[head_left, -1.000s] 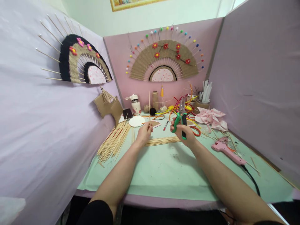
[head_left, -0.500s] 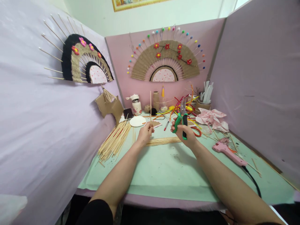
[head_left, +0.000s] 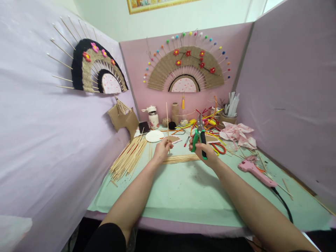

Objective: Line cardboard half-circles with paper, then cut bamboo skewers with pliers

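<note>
Held nearly upright in my left hand (head_left: 162, 149) is a thin wooden stick (head_left: 167, 119), its upper part rising above my fingers. My right hand (head_left: 203, 150) grips green and black pruning shears (head_left: 198, 140), blades pointing up, to the right of the stick and apart from it. Below and between my hands lies a row of sticks (head_left: 181, 159) on the green tablecloth (head_left: 183, 196). A large loose bundle of sticks (head_left: 128, 157) lies to the left of my left hand.
A pink glue gun (head_left: 257, 172) with a black cord lies at the right. Behind my hands are a white plate (head_left: 154, 136), a white bottle (head_left: 153, 119), a twine spool (head_left: 175, 112) and coloured pipe cleaners (head_left: 216, 105). Crumpled pink-white paper (head_left: 238, 134) sits back right.
My right hand has moved slightly left with the shears, closer to the stick. The stick in my left hand now leans a little left at its top.
</note>
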### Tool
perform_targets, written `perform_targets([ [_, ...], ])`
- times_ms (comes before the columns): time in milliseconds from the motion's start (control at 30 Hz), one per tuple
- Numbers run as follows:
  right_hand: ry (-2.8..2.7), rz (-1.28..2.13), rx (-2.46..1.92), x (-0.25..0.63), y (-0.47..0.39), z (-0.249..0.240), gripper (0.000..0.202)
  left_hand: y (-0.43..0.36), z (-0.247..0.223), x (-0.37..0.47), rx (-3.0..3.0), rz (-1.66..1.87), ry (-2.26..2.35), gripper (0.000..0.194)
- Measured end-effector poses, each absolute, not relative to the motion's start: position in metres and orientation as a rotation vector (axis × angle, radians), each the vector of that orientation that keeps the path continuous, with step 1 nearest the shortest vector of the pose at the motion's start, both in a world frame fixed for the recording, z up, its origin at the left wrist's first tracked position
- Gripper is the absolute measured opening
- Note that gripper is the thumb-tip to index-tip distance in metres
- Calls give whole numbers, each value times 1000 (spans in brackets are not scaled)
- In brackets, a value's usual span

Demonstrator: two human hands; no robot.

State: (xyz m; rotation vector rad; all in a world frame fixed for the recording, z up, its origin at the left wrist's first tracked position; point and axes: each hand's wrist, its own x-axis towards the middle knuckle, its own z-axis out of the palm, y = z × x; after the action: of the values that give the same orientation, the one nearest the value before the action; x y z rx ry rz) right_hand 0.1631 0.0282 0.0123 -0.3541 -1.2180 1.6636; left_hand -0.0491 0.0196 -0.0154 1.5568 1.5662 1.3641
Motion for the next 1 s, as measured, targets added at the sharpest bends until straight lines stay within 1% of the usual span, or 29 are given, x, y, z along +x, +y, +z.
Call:
perform_targets([
  [233,-1399,1589,-437,165,26,8,34,11,-6,-46,1664,1401,1623,9],
  [367,-1653,1419,-644,164,23,7,31,4,8,-51,1835,1426,1793,11],
  [433,-1763,1322,-750,161,20,8,34,3,12,-57,1903,1382,1915,11],
  [567,-1894,1233,-905,155,11,11,48,3,13,-68,1961,1222,2146,13],
  [667,-1977,1217,-984,152,6,13,54,2,16,-68,1973,978,2284,18],
  [800,-2060,1150,-1005,150,5,14,54,-7,27,-60,1993,590,2377,29],
  [900,-2050,1177,-1013,150,6,12,53,-15,37,-53,2045,464,2353,35],
  [1000,-2000,1288,-1043,150,6,11,51,-20,42,-47,2084,392,2356,40],
])
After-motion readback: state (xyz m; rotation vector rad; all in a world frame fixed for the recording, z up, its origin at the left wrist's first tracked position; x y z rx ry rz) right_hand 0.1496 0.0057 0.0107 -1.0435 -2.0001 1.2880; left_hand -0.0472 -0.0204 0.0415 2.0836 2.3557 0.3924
